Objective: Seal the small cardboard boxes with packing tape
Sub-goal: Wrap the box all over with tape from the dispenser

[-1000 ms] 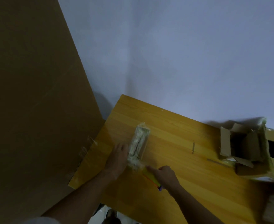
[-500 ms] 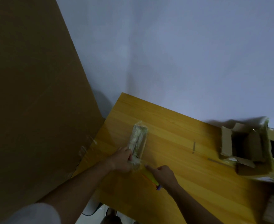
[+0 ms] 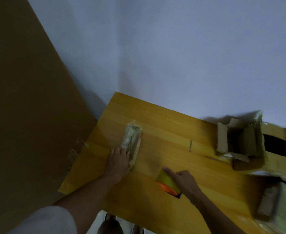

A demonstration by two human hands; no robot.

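Two hands on counter (image 3: 155,125): left hand (image 3: 118,160) flat beside box (image 3: 132,142) (taped), touching; right hand (image 3: 183,180) grips tape dispenser (image 3: 167,182).

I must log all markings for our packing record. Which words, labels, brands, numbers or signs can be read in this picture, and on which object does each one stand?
None can be read.
Taped small box: surface blurred, no legible text.
Tape dispenser: no text shows.
Open cardboard box: no legible print.
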